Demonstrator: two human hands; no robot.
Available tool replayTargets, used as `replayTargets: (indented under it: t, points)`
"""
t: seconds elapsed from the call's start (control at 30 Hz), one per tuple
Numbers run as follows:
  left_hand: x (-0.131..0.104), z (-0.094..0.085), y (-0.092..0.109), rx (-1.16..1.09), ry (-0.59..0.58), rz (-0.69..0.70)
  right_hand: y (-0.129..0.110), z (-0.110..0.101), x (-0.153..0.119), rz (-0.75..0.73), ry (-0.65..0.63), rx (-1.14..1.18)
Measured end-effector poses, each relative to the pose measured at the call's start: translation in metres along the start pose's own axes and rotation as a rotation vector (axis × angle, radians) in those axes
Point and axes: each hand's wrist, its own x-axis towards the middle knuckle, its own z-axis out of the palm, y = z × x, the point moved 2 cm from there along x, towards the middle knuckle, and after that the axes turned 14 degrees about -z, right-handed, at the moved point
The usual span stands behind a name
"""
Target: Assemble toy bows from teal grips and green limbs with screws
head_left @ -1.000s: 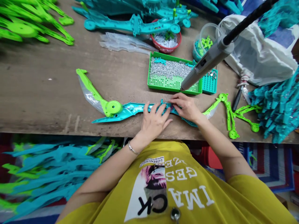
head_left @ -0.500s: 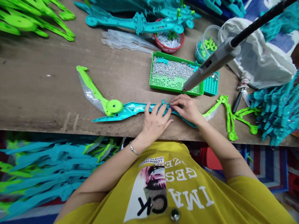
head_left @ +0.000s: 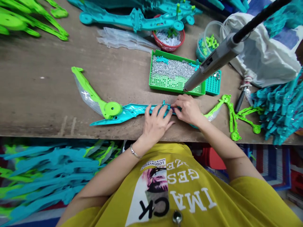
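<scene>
In the head view, a blue-green plastic shell (head_left: 133,110) is lying near the front edge of the table (head_left: 47,97), running under both hands. The left hand (head_left: 155,122) is resting on it, fingers spread. The right hand (head_left: 188,108) is touching it just beside; I can't tell if its bent fingers are pinching anything.
</scene>
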Motion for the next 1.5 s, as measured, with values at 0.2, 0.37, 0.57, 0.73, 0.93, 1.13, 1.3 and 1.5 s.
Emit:
replayTargets:
  t: [0.2, 0.37, 0.57, 0.73, 0.93, 1.13, 1.3, 1.5]
  points:
    - [-0.001, 0.001, 0.000, -0.024, -0.025, -0.020, 0.011, -0.005, 0.011, 0.230, 0.142, 0.391]
    - [-0.002, 0.001, -0.001, -0.024, -0.049, -0.025, 0.022, 0.007, 0.018, 0.299, 0.113, 0.531]
    - [-0.001, -0.001, 0.001, -0.005, -0.034, -0.020, 0.026, 0.008, 0.013, 0.312, 0.141, 0.623]
    - [-0.002, 0.001, 0.001, -0.037, -0.075, -0.047, 0.024, 0.009, -0.006, 0.337, 0.203, 0.832]
    - [-0.004, 0.004, 0.001, -0.034, -0.031, -0.045, 0.024, 0.015, -0.005, 0.390, 0.211, 0.651]
    - [-0.005, 0.005, 0.002, -0.013, 0.000, -0.061, 0.024, 0.014, 0.006, 0.424, 0.145, 0.545]
    - [-0.007, 0.003, 0.000, -0.090, -0.019, -0.005, 0.023, 0.011, 0.007, 0.416, 0.141, 0.538]
    - [-0.010, 0.004, 0.004, -0.126, -0.118, 0.014, 0.023, 0.014, 0.006, 0.400, 0.142, 0.581]
